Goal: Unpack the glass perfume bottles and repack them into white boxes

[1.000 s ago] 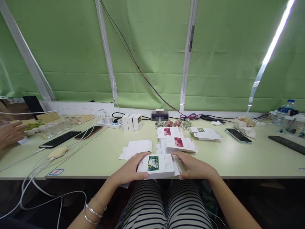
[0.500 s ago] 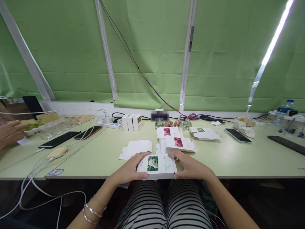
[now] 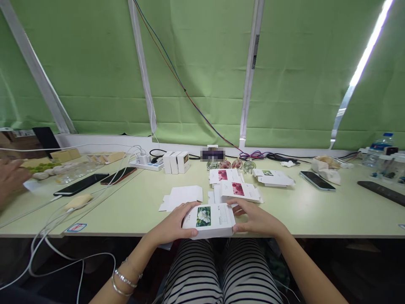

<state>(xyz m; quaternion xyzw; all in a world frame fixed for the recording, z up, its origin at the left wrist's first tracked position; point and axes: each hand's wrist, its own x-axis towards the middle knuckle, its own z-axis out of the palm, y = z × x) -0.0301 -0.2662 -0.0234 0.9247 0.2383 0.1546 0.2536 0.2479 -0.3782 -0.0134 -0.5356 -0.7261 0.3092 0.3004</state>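
Note:
A white cardboard box [image 3: 215,218] printed with a white flower on green leaves lies between my hands at the table's front edge. My left hand [image 3: 175,223] grips its left end, thumb on the near side and fingers on the far side. At the right end, my right hand [image 3: 253,217] has its thumb and fingers closed on the end of the box. Just beyond lie a blank white flattened carton [image 3: 185,196] and flattened cartons with pink flower pictures [image 3: 238,190]. Another flattened carton [image 3: 274,178] with a green picture rests farther right.
Three upright white boxes [image 3: 176,163] stand behind, near a power strip [image 3: 147,165]. Several round glass containers [image 3: 230,164] sit at the back. Phones [image 3: 317,180] lie right and left. White cables [image 3: 47,228] hang over the left edge. Another person's hand [image 3: 12,179] is far left.
My right hand has shifted slightly at the box's right end, and the side flap that stuck out there is no longer visible. The other person's hand at far left has moved left.

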